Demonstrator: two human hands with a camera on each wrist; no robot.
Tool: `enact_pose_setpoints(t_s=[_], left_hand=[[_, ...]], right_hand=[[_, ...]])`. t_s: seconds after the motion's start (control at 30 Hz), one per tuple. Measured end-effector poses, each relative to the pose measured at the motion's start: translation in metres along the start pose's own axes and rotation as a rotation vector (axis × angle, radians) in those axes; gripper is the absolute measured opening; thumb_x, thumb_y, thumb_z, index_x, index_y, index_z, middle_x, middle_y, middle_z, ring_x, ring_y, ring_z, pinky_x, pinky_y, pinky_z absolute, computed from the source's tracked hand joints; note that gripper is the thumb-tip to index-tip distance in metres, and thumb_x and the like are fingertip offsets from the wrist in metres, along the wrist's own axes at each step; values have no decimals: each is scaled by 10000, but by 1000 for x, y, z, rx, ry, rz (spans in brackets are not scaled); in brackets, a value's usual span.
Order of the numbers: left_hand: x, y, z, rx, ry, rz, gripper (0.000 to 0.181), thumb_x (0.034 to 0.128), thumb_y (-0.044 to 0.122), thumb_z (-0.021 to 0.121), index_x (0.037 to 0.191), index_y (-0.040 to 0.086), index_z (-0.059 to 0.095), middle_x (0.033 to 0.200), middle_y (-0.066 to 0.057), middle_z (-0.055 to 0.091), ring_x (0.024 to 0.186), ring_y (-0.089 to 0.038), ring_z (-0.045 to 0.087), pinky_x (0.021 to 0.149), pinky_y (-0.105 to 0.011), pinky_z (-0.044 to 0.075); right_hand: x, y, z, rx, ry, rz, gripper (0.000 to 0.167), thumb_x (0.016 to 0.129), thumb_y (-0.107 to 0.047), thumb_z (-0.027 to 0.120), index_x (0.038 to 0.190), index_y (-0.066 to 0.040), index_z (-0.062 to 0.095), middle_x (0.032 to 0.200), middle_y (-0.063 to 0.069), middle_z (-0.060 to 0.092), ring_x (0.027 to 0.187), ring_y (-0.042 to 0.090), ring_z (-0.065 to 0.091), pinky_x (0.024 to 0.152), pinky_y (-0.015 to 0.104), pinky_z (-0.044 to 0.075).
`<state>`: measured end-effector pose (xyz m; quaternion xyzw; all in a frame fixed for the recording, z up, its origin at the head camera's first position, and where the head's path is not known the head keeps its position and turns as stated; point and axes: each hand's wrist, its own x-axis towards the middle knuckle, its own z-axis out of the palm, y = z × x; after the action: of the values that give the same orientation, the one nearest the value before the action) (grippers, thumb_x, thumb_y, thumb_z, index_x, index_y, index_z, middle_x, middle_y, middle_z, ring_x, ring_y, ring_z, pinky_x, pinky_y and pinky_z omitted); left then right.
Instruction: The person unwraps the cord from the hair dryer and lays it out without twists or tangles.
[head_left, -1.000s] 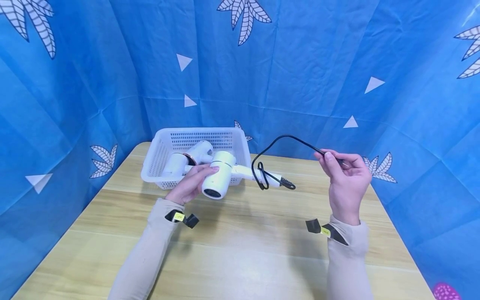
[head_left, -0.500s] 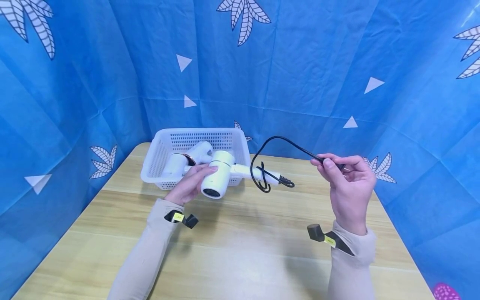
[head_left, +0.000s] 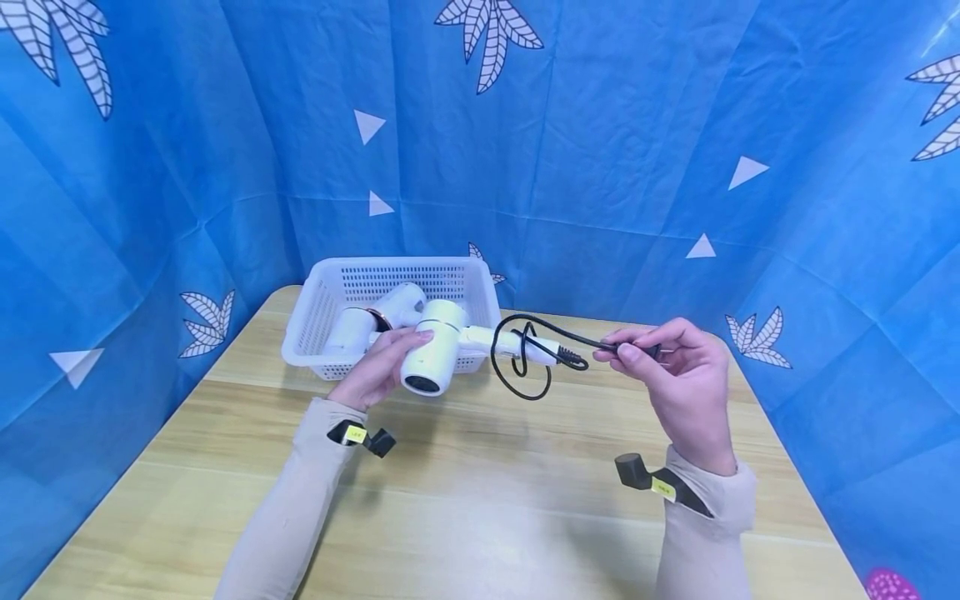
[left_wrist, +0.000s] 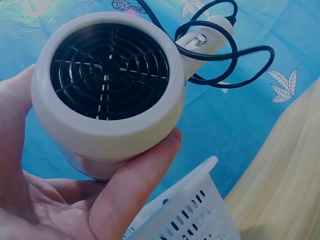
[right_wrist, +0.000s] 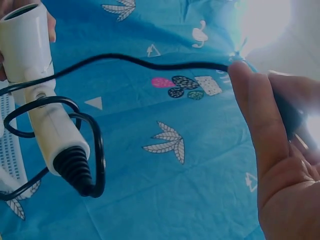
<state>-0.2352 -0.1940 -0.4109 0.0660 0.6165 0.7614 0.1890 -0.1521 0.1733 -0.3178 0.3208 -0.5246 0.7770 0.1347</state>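
My left hand (head_left: 378, 367) grips a white hair dryer (head_left: 435, 354) by its barrel, in front of the basket's right side. In the left wrist view the dark round grille (left_wrist: 110, 72) faces the camera, thumb and fingers around the housing. The handle points right, and a black cord (head_left: 517, 392) loops around it. My right hand (head_left: 686, 383) pinches the cord's plug (right_wrist: 287, 112) end between thumb and fingers, to the right of the handle. The fingers partly hide the plug. From the ribbed sleeve (right_wrist: 72, 167) at the handle's end, the cord curls back.
A white perforated basket (head_left: 300, 337) stands at the table's back left. In it lie white hair-dryer-like things (head_left: 401, 304), partly hidden by my left hand. The wooden table (head_left: 480, 500) reaches back to a blue patterned curtain (head_left: 615, 150).
My right hand has moved left and down with the plug, toward the handle. The cord has slackened, and its loop hangs lower. The left hand and hair dryer have hardly moved.
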Motion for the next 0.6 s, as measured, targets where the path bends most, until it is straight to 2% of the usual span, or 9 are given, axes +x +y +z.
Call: enact_pose_setpoints(t_s=[0.17, 0.43, 0.6], left_hand=[[0, 1, 0, -10, -2, 7, 635, 1066, 307, 522, 1553, -49, 324, 1118, 23, 708, 957, -110, 741, 806, -273, 637], [-1, 2, 0, -27, -13, 8, 624, 1072, 295, 511, 1556, -48, 317, 1119, 20, 713, 950, -114, 747, 798, -277, 640], [-1, 2, 0, -33, -17, 13, 619, 1072, 291, 510, 1550, -54, 319, 1112, 19, 716, 944, -113, 748, 799, -277, 640]], right_hand=[[-1, 1, -2, -94, -89, 80, 213, 879, 277, 574, 952, 89, 642, 1007, 207, 788, 853, 296, 801, 803, 413, 645], [-3, 3, -9, -253, -236, 274, 208, 897, 183, 653, 963, -15, 667, 1038, 133, 793, 888, 300, 797, 832, 424, 649], [-2, 6, -17, -286, -322, 371, 208, 903, 143, 677, 933, -61, 647, 1054, 105, 792, 906, 296, 795, 853, 468, 642]])
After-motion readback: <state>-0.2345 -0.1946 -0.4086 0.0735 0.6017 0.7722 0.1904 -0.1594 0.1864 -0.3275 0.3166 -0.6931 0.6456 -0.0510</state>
